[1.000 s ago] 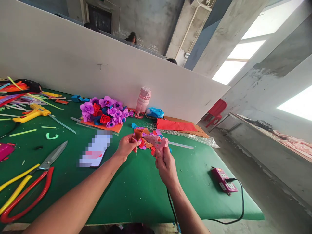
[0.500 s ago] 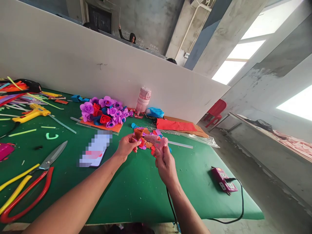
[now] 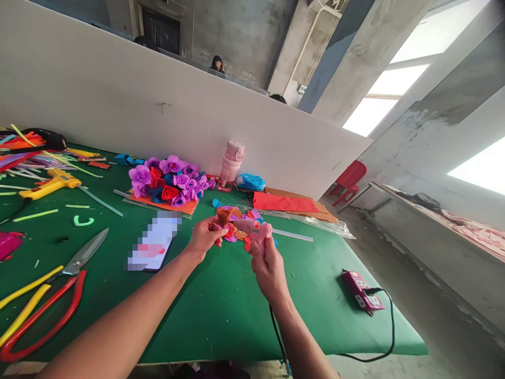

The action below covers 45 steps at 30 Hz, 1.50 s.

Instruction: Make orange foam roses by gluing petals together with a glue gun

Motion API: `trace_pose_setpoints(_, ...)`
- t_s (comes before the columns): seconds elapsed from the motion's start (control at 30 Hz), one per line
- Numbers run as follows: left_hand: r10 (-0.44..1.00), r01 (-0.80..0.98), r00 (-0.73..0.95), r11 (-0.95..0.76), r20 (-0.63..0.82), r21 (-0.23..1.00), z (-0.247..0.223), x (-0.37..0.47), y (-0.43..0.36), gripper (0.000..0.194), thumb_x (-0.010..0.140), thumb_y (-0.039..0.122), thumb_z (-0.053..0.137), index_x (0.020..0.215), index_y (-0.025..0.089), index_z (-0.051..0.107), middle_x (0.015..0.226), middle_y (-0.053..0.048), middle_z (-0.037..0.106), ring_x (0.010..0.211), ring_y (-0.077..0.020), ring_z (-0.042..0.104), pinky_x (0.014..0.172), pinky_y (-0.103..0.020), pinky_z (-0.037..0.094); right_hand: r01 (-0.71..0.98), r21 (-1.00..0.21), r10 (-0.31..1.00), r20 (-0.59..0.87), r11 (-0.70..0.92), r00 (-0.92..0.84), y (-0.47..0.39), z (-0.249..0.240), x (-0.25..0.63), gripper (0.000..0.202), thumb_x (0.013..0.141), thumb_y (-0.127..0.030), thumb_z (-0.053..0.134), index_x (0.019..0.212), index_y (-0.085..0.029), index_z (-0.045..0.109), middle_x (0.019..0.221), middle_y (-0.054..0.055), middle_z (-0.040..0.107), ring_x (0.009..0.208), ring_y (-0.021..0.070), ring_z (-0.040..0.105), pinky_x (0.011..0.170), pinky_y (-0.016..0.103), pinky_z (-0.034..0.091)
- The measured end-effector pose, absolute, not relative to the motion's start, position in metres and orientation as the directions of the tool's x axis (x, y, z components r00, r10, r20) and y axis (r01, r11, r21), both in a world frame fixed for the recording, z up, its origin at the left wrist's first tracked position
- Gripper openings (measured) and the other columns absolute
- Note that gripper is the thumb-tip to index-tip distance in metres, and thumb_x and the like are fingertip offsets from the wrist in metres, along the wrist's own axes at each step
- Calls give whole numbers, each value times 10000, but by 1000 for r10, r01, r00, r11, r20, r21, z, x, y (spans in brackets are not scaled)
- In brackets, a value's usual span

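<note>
Between the fingertips of my left hand [image 3: 205, 238] is a small brown paper flower [image 3: 223, 217], its petals upward. My right hand [image 3: 267, 263] is wrapped round the handle of a pink glue gun [image 3: 256, 229], whose nozzle points left at the flower, close to it. A clear glue stick [image 3: 294, 235] sticks out of the gun's back end. Behind and below both hands lie loose petals [image 3: 240, 234] in red, purple, orange and blue. Whether the nozzle touches the flower cannot be made out.
Finished paper flowers [image 3: 173, 181] lie back left, a phone [image 3: 152, 245] nearer. Large scissors [image 3: 74, 268] and a yellow glue gun [image 3: 53, 184] are at left. A pink bottle [image 3: 232, 163] stands by the partition. A power strip [image 3: 362, 292] with a cord lies right.
Both hands, the flower and the glue gun look almost unmoved. Beyond the partition, a person's raised arm has come down, and a hand is now at the face.
</note>
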<state>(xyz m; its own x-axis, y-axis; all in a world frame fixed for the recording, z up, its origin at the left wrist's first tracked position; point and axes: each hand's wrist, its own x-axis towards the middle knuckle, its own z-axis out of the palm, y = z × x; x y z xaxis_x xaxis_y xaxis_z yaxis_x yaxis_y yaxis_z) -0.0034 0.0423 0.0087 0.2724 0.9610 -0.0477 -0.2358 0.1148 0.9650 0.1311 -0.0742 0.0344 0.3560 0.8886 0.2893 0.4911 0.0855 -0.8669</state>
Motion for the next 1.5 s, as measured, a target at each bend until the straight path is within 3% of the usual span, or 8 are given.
trace_pose_setpoints(0.43, 961, -239, 275, 114, -46, 964, 6, -3, 43, 231, 525, 257, 749, 664, 162, 591, 470, 101, 442, 369, -60, 440, 375, -212, 399, 471, -875, 893, 295, 110, 340, -87, 28, 129, 411, 917, -392, 420, 1281, -208, 462, 744, 9, 593, 489, 113, 436, 470, 224, 352)
trace_pose_setpoints(0.73, 958, -235, 287, 94, -23, 967, 6, -3, 42, 175, 536, 215, 678, 682, 169, 594, 435, 88, 480, 372, -78, 446, 382, -220, 408, 685, -722, 886, 376, 97, 271, -82, 27, 114, 389, 936, -342, 379, 1282, -180, 450, 820, 61, 642, 603, 173, 554, 556, 265, 399)
trace_pose_setpoints(1.07, 956, -229, 291, 94, -25, 969, 2, -3, 44, 181, 538, 224, 689, 673, 163, 584, 457, 94, 469, 379, -74, 461, 380, -218, 422, 760, -648, 890, 377, 55, 257, -77, 31, 110, 462, 936, -342, 342, 1348, -143, 404, 797, 68, 670, 581, 195, 583, 534, 274, 417)
trace_pose_setpoints(1.5, 957, -236, 288, 111, -39, 965, 5, -2, 42, 158, 525, 187, 649, 654, 164, 563, 454, 90, 486, 375, -72, 461, 379, -217, 423, 813, -581, 891, 391, 45, 230, -78, 31, 109, 386, 938, -345, 327, 1240, -157, 478, 897, 103, 694, 688, 227, 639, 588, 288, 450)
